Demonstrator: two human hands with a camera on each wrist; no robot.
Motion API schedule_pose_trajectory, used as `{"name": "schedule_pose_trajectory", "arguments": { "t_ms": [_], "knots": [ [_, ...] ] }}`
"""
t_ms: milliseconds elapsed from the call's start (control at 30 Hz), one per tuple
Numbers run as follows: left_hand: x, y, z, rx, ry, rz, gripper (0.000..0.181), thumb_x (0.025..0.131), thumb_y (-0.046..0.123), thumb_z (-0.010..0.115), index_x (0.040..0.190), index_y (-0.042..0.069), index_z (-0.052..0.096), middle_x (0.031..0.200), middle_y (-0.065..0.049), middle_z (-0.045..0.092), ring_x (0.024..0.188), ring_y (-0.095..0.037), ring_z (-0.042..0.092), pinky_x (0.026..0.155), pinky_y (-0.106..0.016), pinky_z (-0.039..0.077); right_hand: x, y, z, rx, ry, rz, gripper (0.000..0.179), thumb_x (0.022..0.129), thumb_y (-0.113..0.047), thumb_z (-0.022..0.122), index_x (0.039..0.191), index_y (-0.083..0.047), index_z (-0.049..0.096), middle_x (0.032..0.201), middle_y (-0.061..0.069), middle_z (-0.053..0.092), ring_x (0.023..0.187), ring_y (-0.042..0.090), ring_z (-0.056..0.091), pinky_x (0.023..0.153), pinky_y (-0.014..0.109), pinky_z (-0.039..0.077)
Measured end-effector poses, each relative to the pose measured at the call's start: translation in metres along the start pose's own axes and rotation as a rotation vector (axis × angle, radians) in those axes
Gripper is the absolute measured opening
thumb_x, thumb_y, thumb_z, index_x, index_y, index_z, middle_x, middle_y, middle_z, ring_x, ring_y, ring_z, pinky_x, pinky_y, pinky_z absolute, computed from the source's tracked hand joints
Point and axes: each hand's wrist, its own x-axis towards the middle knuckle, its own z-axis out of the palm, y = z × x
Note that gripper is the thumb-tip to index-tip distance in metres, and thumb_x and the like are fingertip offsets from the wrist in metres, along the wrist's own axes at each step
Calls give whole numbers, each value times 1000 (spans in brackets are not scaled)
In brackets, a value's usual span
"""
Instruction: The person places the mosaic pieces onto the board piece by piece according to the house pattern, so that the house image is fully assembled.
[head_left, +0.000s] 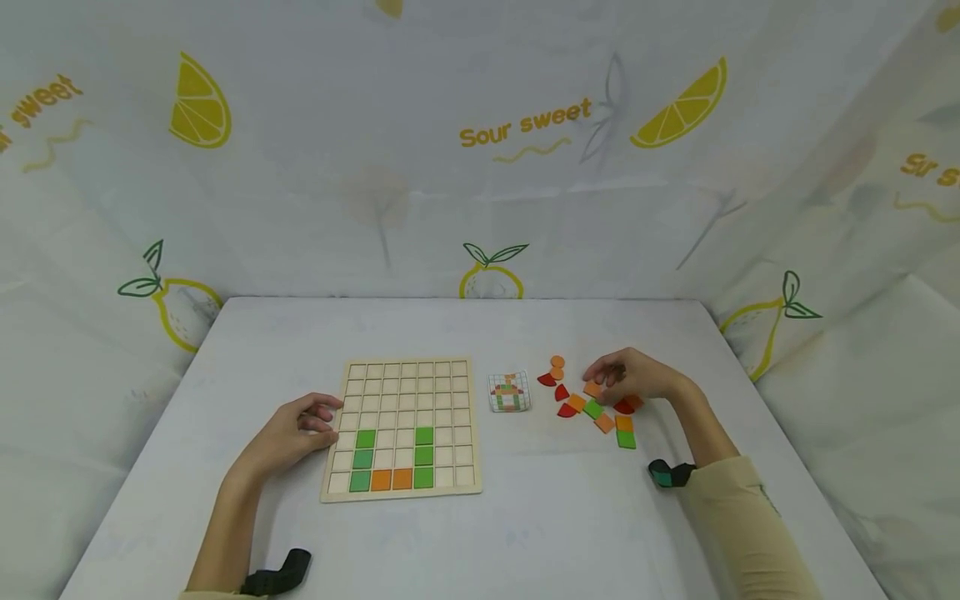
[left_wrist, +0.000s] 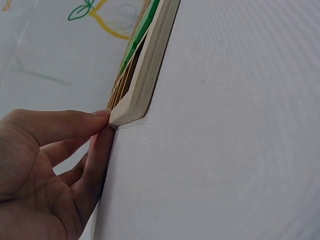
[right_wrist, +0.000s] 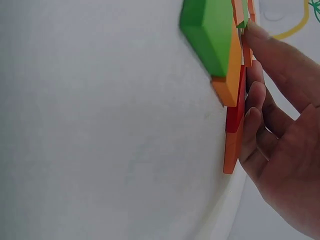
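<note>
A wooden grid board (head_left: 401,407) lies left of the middle of the table, with green square tiles (head_left: 424,456) in two columns and orange square tiles (head_left: 392,479) between them at the bottom. Thumb and fingers of my left hand (head_left: 303,429) rest spread along the board's left edge; in the left wrist view the thumb tip touches its corner (left_wrist: 125,112). At the right, my right hand (head_left: 630,375) reaches over the loose tiles, thumb and forefinger on either side of an orange square tile (head_left: 592,389). Its other fingers curl above red and orange pieces (right_wrist: 236,112).
A small pattern card (head_left: 509,392) lies right of the board. Beside it are orange round pieces (head_left: 557,362), red quarter-circle pieces (head_left: 567,410) and green squares (head_left: 626,439). A white cloth with lemon prints (head_left: 491,283) hangs behind the table.
</note>
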Motion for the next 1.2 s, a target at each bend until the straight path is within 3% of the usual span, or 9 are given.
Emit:
{"name": "schedule_pose_trajectory", "arguments": {
  "t_ms": [267, 800, 1200],
  "knots": [
    [0, -1, 0, 0, 4, 1, 50, 92, 7, 81, 138, 1, 64, 120, -15, 66, 97, -16, 64, 81, -21, 53, 0, 1, 2, -23, 20, -12, 34, 90, -9, 86, 120, 2, 72, 106, 16, 69, 92, 21, 59, 76, 21, 54],
    [1, -1, 0, 2, 14, 2, 50, 91, 7, 82, 138, 1, 64, 119, -15, 66, 98, -17, 64, 80, -22, 52, 0, 1, 3, -63, 74, 50, 30, 89, -14, 88, 113, -1, 75, 96, 8, 69, 88, 20, 60, 75, 21, 54],
    [0, 1, 1, 7, 19, -7, 50, 92, 6, 81, 138, 0, 64, 119, -15, 66, 98, -17, 64, 79, -21, 52, -2, 2, 4, -87, 78, 16, 34, 88, -14, 88, 115, 0, 74, 103, 11, 71, 89, 19, 60, 76, 22, 54]
  ]
}}
